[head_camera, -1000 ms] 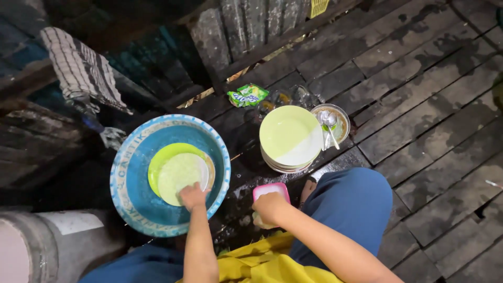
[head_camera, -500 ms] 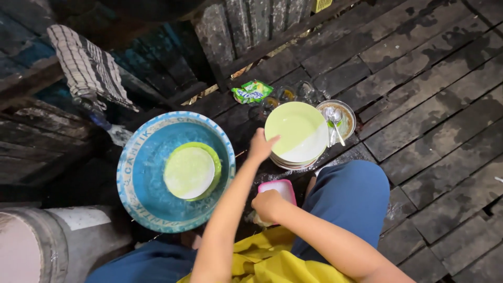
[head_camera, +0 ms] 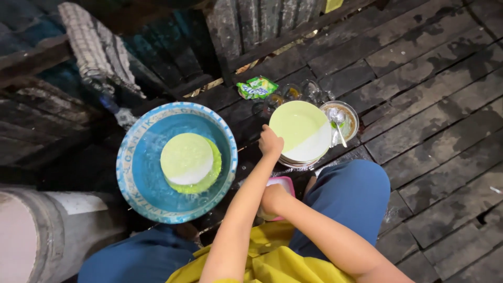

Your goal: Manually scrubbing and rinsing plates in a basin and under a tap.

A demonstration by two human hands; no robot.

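- Several green and white plates (head_camera: 303, 135) stand in a stack on the wooden floor (head_camera: 429, 78); our left hand (head_camera: 271, 142) has its grip on the left rim of the top plate, fingers curled on it.
- Our right hand (head_camera: 272, 200) is closed on a pale sponge, which sits in a pink container (head_camera: 283, 183) just before our knee.
- Just right of the stack is a metal bowl (head_camera: 350, 123) with a spoon (head_camera: 338, 126) in it.
- Behind the stack we see some clear glasses (head_camera: 298, 93) and a green packet (head_camera: 257, 87).
- To the left, a blue basin (head_camera: 133, 167) with water holds two more plates (head_camera: 187, 160).
- A checked cloth (head_camera: 97, 47) hangs further behind.
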